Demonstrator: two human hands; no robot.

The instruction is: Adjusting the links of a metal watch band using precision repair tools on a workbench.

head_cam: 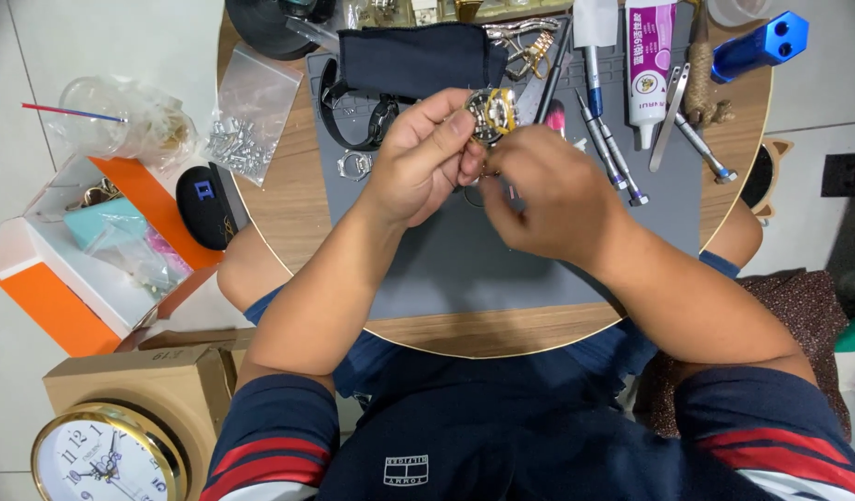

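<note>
A round wooden counter (288, 199) fills the upper middle of the frame, with a grey work mat (465, 269) spread over most of it. A dark folded cloth (418, 57) lies at the mat's top edge, above both hands. At the lower left of the frame stands a gold-rimmed clock (103, 459) against a cardboard box (145, 376), and above these an orange and white box (84, 250) sits open on the floor.

The left hand (418, 162) is curled, its thumb and fingertips pinching a small round watch case (491, 113) with a gold-coloured ring, held up just above the mat in the upper centre of the frame. The right hand (548, 190) sits just right of and below the watch case, fingers drawn together and touching it from the underside; what those fingertips grip is hidden by the hand itself.

To the upper right lie a white tube of glue (648, 65), a blue metal cylinder (759, 44), tweezers (670, 116) and several thin screwdrivers (606, 144). A black watch strap (358, 125) and a small metal ring (354, 165) rest on the mat left of the left hand. A clear bag of small metal parts (247, 130) lies at the counter's left edge.
</note>
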